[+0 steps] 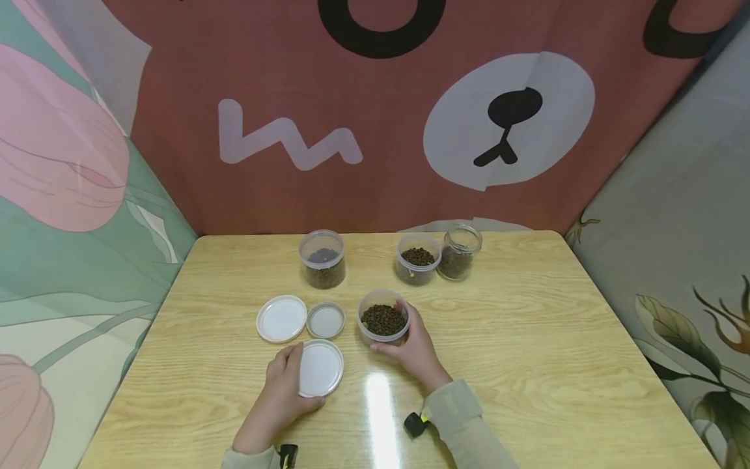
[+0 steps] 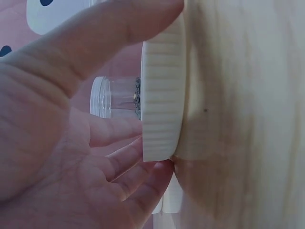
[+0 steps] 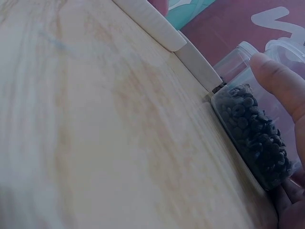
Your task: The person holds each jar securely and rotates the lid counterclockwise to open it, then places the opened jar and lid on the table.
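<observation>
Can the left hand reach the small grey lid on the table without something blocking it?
Probably yes. The left hand grips the large white lid, and the small grey lid lies just beyond it on the bare table with nothing between. But its grip is occupied, so it must first release that lid.

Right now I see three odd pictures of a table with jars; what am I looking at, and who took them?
A person wears three cameras: one on the head looking down, one on each wrist. The wooden table holds three open jars at the back, and two loose lids. The left hand grips a white lid by its rim; its wrist camera shows that lid edge-on. The right hand holds an open jar of dark pellets, seen close up from the right wrist.
</observation>
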Demonstrator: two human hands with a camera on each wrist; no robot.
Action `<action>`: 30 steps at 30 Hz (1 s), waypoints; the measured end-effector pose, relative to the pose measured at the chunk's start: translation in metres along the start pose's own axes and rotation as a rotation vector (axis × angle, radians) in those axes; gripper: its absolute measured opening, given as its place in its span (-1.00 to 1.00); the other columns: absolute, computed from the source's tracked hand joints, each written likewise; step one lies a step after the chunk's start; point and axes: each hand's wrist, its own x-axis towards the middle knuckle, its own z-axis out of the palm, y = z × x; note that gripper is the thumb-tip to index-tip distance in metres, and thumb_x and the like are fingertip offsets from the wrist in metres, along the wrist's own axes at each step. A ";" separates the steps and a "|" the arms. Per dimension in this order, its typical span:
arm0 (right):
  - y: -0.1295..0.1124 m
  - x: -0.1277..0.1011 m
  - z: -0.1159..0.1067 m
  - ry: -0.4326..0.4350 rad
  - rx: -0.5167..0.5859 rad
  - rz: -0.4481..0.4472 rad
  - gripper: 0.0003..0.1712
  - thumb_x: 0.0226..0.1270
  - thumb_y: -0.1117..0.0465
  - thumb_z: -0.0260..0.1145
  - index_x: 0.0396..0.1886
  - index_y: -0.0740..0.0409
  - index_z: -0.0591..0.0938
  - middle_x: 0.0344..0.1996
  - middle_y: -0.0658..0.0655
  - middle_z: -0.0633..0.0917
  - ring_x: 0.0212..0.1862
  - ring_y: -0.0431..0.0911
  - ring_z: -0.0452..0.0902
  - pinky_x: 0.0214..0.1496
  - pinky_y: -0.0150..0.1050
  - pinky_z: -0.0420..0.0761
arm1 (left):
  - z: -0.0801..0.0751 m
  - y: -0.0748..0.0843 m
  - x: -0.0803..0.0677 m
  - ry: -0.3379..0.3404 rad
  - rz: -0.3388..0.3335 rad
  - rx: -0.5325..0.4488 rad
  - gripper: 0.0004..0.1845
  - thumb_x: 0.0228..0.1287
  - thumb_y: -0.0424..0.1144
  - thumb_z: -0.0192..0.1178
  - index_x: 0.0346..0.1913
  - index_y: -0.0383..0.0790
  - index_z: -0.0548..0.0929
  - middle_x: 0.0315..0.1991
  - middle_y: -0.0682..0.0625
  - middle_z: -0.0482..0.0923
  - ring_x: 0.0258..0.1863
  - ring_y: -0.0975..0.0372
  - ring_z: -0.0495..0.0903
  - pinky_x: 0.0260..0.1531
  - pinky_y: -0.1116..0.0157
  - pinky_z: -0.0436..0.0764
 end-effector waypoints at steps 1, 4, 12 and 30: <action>0.000 0.000 0.000 -0.001 0.001 0.000 0.32 -0.17 -0.03 0.74 0.57 0.06 0.19 0.44 0.16 0.39 0.49 0.10 0.24 0.54 0.11 0.16 | 0.000 0.000 0.000 -0.002 -0.006 -0.002 0.18 -0.26 -0.27 0.70 0.44 -0.55 0.22 0.35 -0.50 0.21 0.34 -0.36 0.17 0.30 -0.28 0.33; 0.000 0.000 -0.001 -0.001 0.001 0.002 0.32 -0.17 -0.04 0.74 0.57 0.06 0.19 0.44 0.16 0.39 0.49 0.11 0.24 0.54 0.11 0.16 | 0.001 -0.001 0.001 0.000 -0.003 -0.006 0.19 -0.27 -0.25 0.71 0.44 -0.54 0.22 0.34 -0.51 0.21 0.33 -0.37 0.16 0.29 -0.29 0.32; -0.002 -0.001 -0.001 -0.001 0.007 -0.003 0.31 -0.16 -0.03 0.73 0.57 0.06 0.20 0.44 0.18 0.39 0.49 0.14 0.23 0.53 0.15 0.16 | -0.001 0.001 0.000 0.003 -0.007 0.024 0.24 -0.30 -0.19 0.72 0.46 -0.53 0.19 0.35 -0.52 0.18 0.29 -0.38 0.15 0.26 -0.32 0.33; -0.002 -0.001 -0.002 -0.005 -0.017 -0.006 0.33 -0.17 -0.07 0.73 0.57 0.05 0.19 0.46 0.17 0.37 0.49 0.12 0.23 0.53 0.14 0.17 | 0.010 0.054 0.027 0.043 0.166 0.046 -0.10 0.16 -0.15 0.49 0.42 -0.52 0.27 0.36 -0.46 0.23 0.37 -0.38 0.15 0.24 -0.31 0.39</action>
